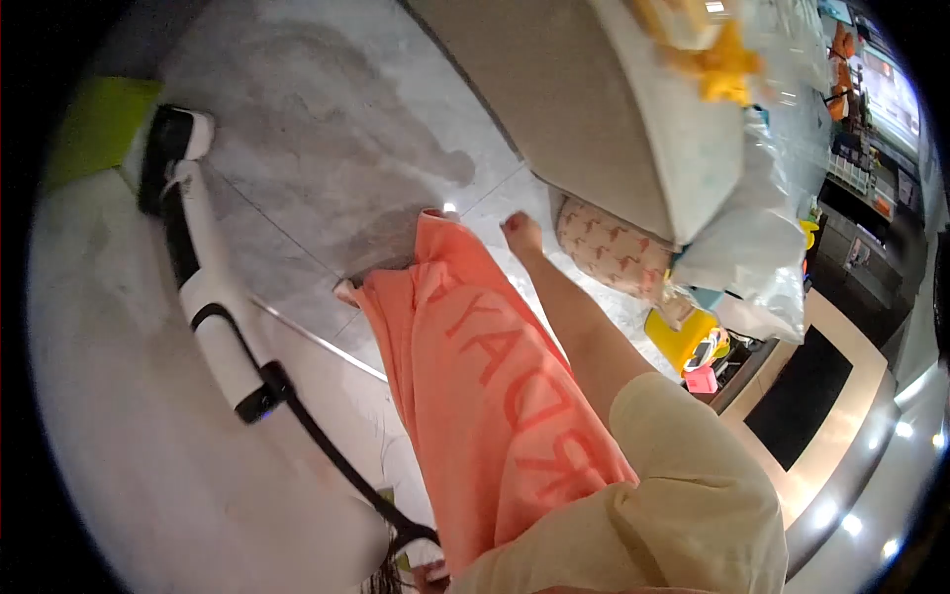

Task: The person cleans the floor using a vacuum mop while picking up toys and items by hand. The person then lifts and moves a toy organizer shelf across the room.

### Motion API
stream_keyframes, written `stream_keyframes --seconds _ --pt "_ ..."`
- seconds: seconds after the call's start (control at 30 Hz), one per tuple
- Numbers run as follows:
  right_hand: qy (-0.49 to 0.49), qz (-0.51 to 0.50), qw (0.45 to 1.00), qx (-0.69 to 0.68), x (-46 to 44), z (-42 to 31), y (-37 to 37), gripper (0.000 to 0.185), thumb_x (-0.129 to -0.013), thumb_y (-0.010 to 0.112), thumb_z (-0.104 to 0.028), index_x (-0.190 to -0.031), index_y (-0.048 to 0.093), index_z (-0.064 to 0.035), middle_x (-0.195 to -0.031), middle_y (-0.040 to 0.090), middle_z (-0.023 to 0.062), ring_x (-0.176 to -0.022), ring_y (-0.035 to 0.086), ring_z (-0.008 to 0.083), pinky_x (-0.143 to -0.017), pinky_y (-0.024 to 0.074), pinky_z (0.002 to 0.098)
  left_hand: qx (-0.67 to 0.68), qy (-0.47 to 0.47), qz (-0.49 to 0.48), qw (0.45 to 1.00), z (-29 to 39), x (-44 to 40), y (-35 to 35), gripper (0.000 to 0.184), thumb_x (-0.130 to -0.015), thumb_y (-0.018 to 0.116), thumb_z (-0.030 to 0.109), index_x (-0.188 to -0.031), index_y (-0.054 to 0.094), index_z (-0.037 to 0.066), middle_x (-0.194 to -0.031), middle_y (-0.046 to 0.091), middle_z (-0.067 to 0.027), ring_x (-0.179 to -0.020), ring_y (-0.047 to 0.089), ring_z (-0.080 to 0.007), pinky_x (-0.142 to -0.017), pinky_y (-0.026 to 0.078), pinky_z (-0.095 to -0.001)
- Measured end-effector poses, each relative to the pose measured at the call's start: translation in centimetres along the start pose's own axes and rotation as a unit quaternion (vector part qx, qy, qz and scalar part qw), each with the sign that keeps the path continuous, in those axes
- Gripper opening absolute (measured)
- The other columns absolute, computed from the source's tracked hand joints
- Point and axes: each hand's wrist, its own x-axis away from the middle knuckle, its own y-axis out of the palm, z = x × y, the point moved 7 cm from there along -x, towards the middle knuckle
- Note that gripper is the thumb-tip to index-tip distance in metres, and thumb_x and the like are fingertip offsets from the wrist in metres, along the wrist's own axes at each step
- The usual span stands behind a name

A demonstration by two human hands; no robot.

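My left hand (430, 574) is at the lower edge of the view, mostly cut off, right beside the forked end of the black handle (341, 460). I cannot tell how my fingers sit there, though a grip would explain how the white floor cleaner (223, 346) leans as it does. The cleaner lies off to my left, slanting away from me, its dark head (166, 158) down at the far end. I judge that the long handle is there so that I can steer that head without stooping.

My right hand (522, 233) hangs well apart from the cleaner, its fingers curled in together, with nothing that I can see inside. The arm drops at my side from a cream sleeve (693, 455), perhaps to keep out of the way. My coral top (495, 396) hangs loose between my 2 hands, with raised letters down its front, and a foot (346, 292) shows past its hem.

The floor (297, 213) is pale grey, marbled and glossy, crossed by thin seams, with darker patches that may be shadow. To my right a large pale piece of furniture (594, 99) stands near a pink patterned stool (609, 247), a yellow bin (678, 337) and a clear plastic bag (752, 257). Beyond them is a light wood table (861, 366) bearing a black panel (800, 396); small ceiling lights (852, 525) shine past it.
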Motion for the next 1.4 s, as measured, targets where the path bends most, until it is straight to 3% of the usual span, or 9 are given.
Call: stream_keyframes --seconds 0.2,0.23,0.43,0.7,0.8,0.97,1.2,1.33,1.4 --pt "0.048 0.138 0.980 -0.138 -13.0 3.0 11.7 0.041 -0.069 0.085 -0.029 -0.094 0.061 -0.0066 -0.073 0.065 0.0053 -0.064 0.062 0.0157 -0.058 0.0516 0.0307 -0.052 -0.105 0.030 0.993 2.0 -5.7 10.9 0.009 -0.087 0.063 0.011 -0.095 0.063 0.008 -0.075 0.065 -0.0080 -0.068 0.061 -0.0174 -0.060 0.052 -0.0316" --pt "0.080 0.117 0.972 -0.186 -13.5 3.5 13.3 0.043 -0.065 0.085 -0.030 -0.095 0.063 -0.0079 -0.084 0.067 0.0083 -0.080 0.065 0.0248 -0.072 0.0525 0.0375 -0.057 -0.111 0.032 0.992 2.1 -6.8 12.2 0.009 -0.087 0.063 0.011 -0.095 0.063 0.008 -0.075 0.065 -0.0080 -0.068 0.061 -0.0174 -0.060 0.052 -0.0315" --pt "0.039 0.084 0.963 -0.253 -13.1 1.2 15.8 0.024 -0.070 0.079 -0.009 -0.089 0.066 -0.0044 -0.081 0.066 0.0054 -0.071 0.063 0.0159 -0.064 0.0513 0.0303 -0.053 -0.136 0.039 0.989 2.0 -10.1 15.1 0.010 -0.086 0.063 0.010 -0.095 0.063 0.008 -0.075 0.065 -0.0082 -0.068 0.061 -0.0171 -0.059 0.052 -0.0311" --pt "0.013 -0.133 0.800 -0.585 -12.7 -22.3 17.9 0.014 -0.083 0.057 -0.005 -0.093 0.063 0.0032 -0.080 0.063 0.0106 -0.073 0.060 0.0182 -0.064 0.0494 0.0295 0.009 -0.163 0.023 0.986 -0.4 -12.5 18.1 0.011 -0.085 0.064 0.008 -0.095 0.063 0.007 -0.075 0.065 -0.0085 -0.067 0.061 -0.0167 -0.058 0.052 -0.0306" --pt "-0.074 -0.228 0.786 -0.570 -15.0 -33.0 19.8 0.016 -0.084 0.047 -0.006 -0.090 0.060 0.0026 -0.075 0.059 0.0075 -0.068 0.056 0.0169 -0.061 0.0459 0.0307 0.044 -0.162 0.008 0.986 -1.3 -14.0 20.6 0.011 -0.084 0.064 0.007 -0.095 0.062 0.007 -0.075 0.065 -0.0086 -0.067 0.061 -0.0165 -0.058 0.052 -0.0304" --pt "-0.303 -0.004 0.916 -0.263 -17.2 -49.2 20.3 0.024 -0.086 0.054 -0.019 -0.099 0.056 0.0015 -0.076 0.061 0.0124 -0.072 0.058 0.0262 -0.065 0.0462 0.0394 0.075 -0.166 -0.003 0.983 -2.3 -16.7 25.1 0.012 -0.084 0.065 0.007 -0.095 0.062 0.006 -0.075 0.065 -0.0088 -0.066 0.061 -0.0162 -0.057 0.051 -0.0301" --pt "-0.659 0.106 0.737 0.108 -14.1 -57.6 25.2 0.025 -0.087 0.060 -0.025 -0.101 0.053 -0.0055 -0.089 0.063 0.0138 -0.083 0.060 0.0360 -0.076 0.0483 0.0453 0.104 -0.167 -0.014 0.980 -4.4 -20.0 30.0 0.013 -0.083 0.065 0.005 -0.096 0.062 0.005 -0.075 0.065 -0.0090 -0.066 0.061 -0.0159 -0.057 0.051 -0.0297" --pt "-0.707 0.065 0.692 0.129 -12.5 -56.8 24.3 0.026 -0.090 0.050 -0.016 -0.112 0.056 -0.0032 -0.091 0.064 0.0192 -0.090 0.062 0.0374 -0.084 0.0489 0.0474 0.126 -0.162 -0.021 0.978 -6.2 -20.9 31.5 0.014 -0.082 0.066 0.005 -0.096 0.062 0.005 -0.075 0.065 -0.0091 -0.065 0.061 -0.0157 -0.056 0.051 -0.0294" --pt "-0.615 -0.050 0.773 0.143 -13.2 -56.8 24.5 0.029 -0.089 0.048 -0.011 -0.117 0.053 -0.0040 -0.097 0.065 0.0208 -0.094 0.063 0.0362 -0.084 0.0487 0.0481 0.136 -0.162 -0.026 0.977 -7.0 -21.2 32.2 0.014 -0.082 0.066 0.004 -0.096 0.062 0.005 -0.075 0.065 -0.0092 -0.065 0.061 -0.0156 -0.056 0.051 -0.0293"
